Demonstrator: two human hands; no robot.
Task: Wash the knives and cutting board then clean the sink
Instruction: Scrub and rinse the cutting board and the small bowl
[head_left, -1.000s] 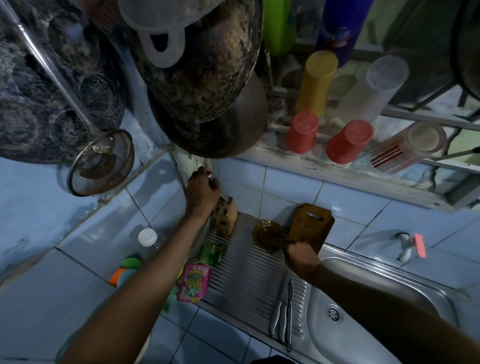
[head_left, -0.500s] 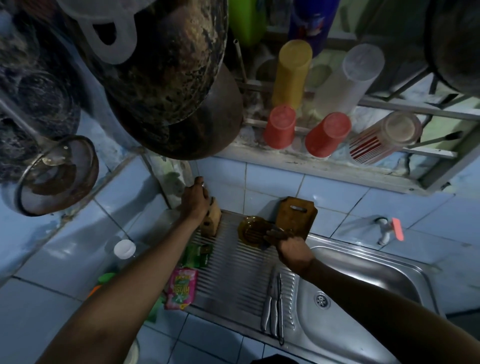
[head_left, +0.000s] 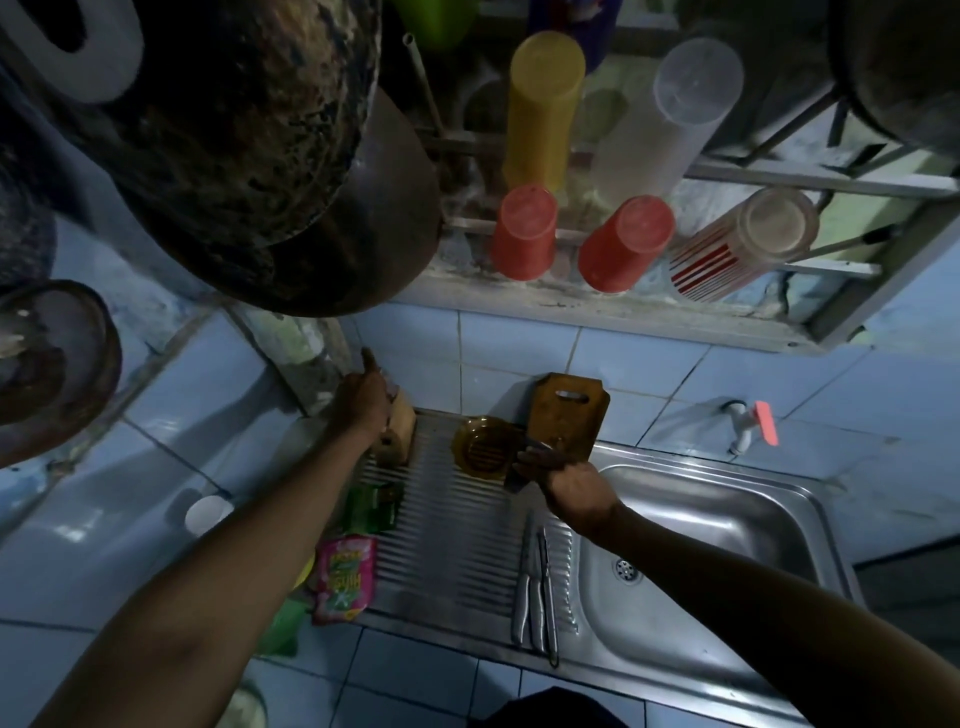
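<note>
Both hands reach to the back of the sink's drainboard.

The right hand (head_left: 569, 480) has its grip pinched on a dark knife blade (head_left: 519, 475), just in front of the cutting board (head_left: 569, 415) leaning on the tiled wall. The left hand (head_left: 363, 397) rests on the wooden knife block (head_left: 397, 434), index finger extended; its grip cannot be told. Three more knives (head_left: 537, 587) lie on the drainboard (head_left: 447, 545) beside the sink (head_left: 727, 571).

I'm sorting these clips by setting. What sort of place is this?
Most likely a small home kitchen's washing-up corner: a stainless steel sink with a ribbed drainboard, a wall tap, plastic cups upturned on a rack, and blackened pans hanging overhead.
</note>
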